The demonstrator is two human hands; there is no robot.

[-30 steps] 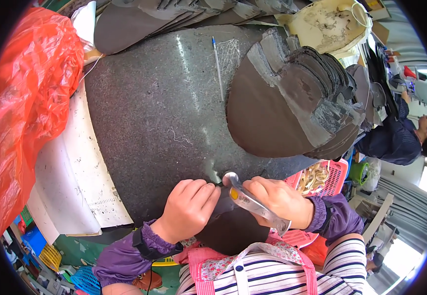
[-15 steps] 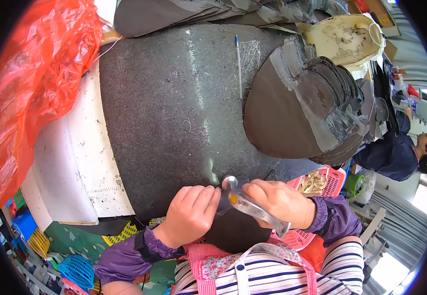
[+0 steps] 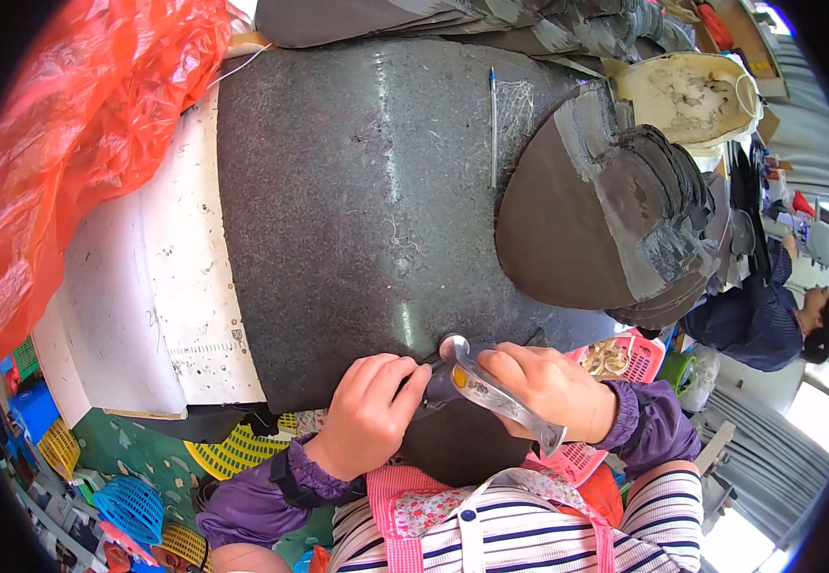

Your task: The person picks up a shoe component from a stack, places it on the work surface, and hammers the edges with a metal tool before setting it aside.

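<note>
At the near edge of the dark work surface (image 3: 324,201), my left hand (image 3: 367,415) pinches the edge of a dark, rounded sheet piece (image 3: 462,444) with thumb and forefinger. My right hand (image 3: 558,392) is closed round a silvery metal hammer (image 3: 500,401) with a yellow mark, its round face by the piece's upper edge. That hand's fingertips are partly hidden, so I cannot tell whether they also grip the piece. The piece hangs in front of my apron. Farther right lies a fanned stack of similar dark pieces (image 3: 563,210).
A blue-capped pen (image 3: 494,134) and loose threads lie left of the stack. Red plastic sheeting (image 3: 99,143) covers the left side. A pink basket (image 3: 646,358) stands at the right edge, a stained cream container (image 3: 687,95) at the far right. Another person (image 3: 754,315) sits beyond.
The whole view has shifted slightly, moving the table's things to the right. My left thumb and forefinger have shifted along the piece's edge. The hammer stays in my right hand.
</note>
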